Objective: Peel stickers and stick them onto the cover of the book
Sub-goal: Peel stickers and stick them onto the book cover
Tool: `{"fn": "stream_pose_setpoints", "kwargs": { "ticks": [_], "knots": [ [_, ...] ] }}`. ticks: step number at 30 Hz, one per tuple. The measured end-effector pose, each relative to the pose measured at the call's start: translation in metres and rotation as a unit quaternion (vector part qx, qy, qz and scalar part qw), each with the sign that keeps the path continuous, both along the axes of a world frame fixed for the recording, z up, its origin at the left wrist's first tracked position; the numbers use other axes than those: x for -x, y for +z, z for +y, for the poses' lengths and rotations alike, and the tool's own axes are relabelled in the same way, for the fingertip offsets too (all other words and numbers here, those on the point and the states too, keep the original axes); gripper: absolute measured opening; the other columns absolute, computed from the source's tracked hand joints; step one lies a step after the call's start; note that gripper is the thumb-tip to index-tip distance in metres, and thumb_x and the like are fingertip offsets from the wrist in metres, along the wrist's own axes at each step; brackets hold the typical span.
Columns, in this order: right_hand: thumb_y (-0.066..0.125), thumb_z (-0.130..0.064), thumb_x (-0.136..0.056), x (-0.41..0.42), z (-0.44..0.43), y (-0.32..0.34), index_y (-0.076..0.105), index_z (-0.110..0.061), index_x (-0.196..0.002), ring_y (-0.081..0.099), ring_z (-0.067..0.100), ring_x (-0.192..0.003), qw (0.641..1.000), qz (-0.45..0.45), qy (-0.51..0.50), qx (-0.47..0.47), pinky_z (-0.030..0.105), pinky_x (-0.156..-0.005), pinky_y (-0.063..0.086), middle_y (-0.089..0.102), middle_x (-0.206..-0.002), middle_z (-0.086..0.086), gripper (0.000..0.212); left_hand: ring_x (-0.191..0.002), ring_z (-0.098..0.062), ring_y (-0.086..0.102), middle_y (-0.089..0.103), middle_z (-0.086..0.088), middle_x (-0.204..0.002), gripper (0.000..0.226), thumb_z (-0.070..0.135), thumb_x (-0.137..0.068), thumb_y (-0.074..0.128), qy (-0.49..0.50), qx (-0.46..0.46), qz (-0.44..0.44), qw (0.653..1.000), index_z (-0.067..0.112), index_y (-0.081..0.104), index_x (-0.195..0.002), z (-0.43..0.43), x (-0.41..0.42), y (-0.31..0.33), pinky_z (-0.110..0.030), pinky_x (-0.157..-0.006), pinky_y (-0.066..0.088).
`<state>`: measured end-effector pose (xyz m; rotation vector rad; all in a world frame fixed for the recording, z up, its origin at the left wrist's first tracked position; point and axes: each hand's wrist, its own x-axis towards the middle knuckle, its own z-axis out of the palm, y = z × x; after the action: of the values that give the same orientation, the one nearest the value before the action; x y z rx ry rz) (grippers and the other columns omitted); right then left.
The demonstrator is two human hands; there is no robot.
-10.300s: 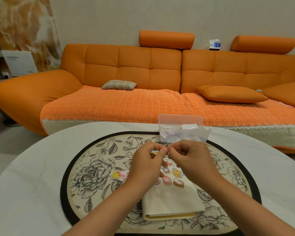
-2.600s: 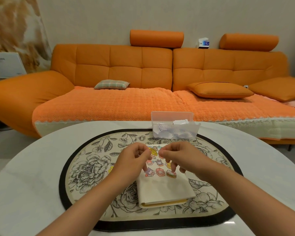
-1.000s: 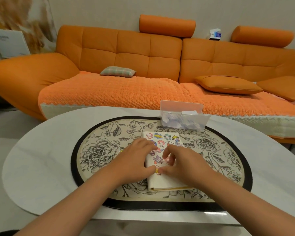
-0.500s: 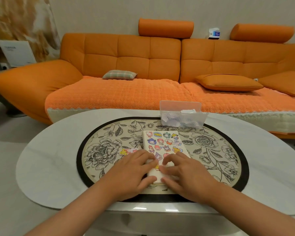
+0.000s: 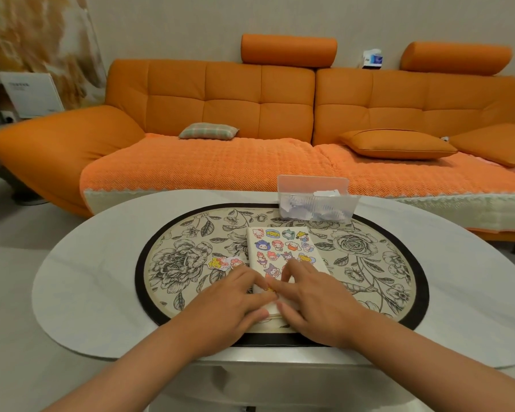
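L hand (image 5: 235,301) & R hand (image 5: 315,298), fingers flat, press a small yellow sticker (image 5: 270,289) onto near end of the cream rectangular book (image 5: 317,258). Secs ago they pinched it above the book. It looks stuck now; loose cartoon stickers (image 5: 225,262) wait just left of book.

Warm, even indoor light fills the room, moderately bright, with no lamp in view. Shadows are soft: a faint dark fringe lies under the left hand (image 5: 229,304) and the right hand (image 5: 315,304) on the book (image 5: 280,248). The table (image 5: 87,292) carries a pale sheen along its near edge at 6 o'clock. At 10 o'clock the marbled wall panel (image 5: 42,40) is smeared by blur. The sofa (image 5: 250,173) and the table rim bow toward the sides, and the forearms look stretched.
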<state>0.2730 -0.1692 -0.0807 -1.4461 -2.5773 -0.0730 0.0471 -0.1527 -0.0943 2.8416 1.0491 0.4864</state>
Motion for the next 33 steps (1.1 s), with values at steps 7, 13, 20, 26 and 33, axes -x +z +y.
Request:
{"fn": "stream_pose_setpoints", "kwargs": {
  "ticks": [7,13,20,26,33],
  "knots": [
    [0.044,-0.050,-0.096,-0.007,-0.002,-0.005,0.068,-0.029,-0.116,0.054,0.017,-0.094,0.998,0.043,0.009,-0.042,0.032,-0.059,0.046,0.055,-0.110,-0.006,0.038,-0.131,-0.007,0.041,0.050,0.014,-0.138,0.053,0.056,-0.102,0.025,0.047,-0.026,0.010,0.999,0.031,0.055,-0.138,0.000,-0.003,0.002,-0.032,-0.099,0.047],
    [0.048,-0.053,-0.096,-0.014,-0.002,-0.004,0.073,-0.030,-0.096,0.055,0.012,-0.086,0.996,0.047,0.026,-0.070,0.028,-0.053,0.043,0.062,-0.105,-0.013,0.034,-0.145,-0.014,0.023,0.035,0.010,-0.155,0.065,0.063,-0.097,0.019,0.091,-0.021,0.061,0.994,0.031,0.036,-0.151,0.001,-0.007,0.001,-0.037,-0.113,0.032],
    [0.047,-0.055,-0.095,-0.007,0.010,0.016,0.076,-0.034,-0.096,0.057,0.000,-0.087,0.995,0.093,-0.029,0.012,0.028,-0.070,0.049,0.064,-0.108,-0.021,0.036,-0.136,0.004,0.027,0.034,0.022,-0.149,0.059,0.063,-0.096,0.031,0.074,0.100,-0.026,0.992,0.038,0.039,-0.149,0.012,-0.001,0.015,-0.026,-0.111,0.031],
    [0.050,-0.047,-0.098,0.017,0.044,0.033,0.070,-0.037,-0.112,0.055,0.004,-0.087,0.993,0.097,-0.055,0.024,0.029,-0.073,0.042,0.060,-0.115,-0.019,0.026,-0.125,-0.001,0.042,0.051,0.019,-0.132,0.037,0.033,-0.101,0.053,0.174,0.050,-0.131,0.975,0.035,0.053,-0.138,0.041,0.027,0.028,-0.027,-0.103,0.039],
    [0.054,-0.044,-0.098,0.049,0.074,0.025,0.067,-0.034,-0.120,0.062,0.016,-0.099,0.995,0.080,-0.053,0.037,0.033,-0.076,0.050,0.055,-0.121,-0.011,0.028,-0.133,-0.010,0.038,0.052,0.013,-0.132,0.042,0.040,-0.100,0.053,0.237,0.089,-0.030,0.967,0.033,0.052,-0.142,0.067,0.045,0.025,-0.036,-0.106,0.041]
  ]
}}
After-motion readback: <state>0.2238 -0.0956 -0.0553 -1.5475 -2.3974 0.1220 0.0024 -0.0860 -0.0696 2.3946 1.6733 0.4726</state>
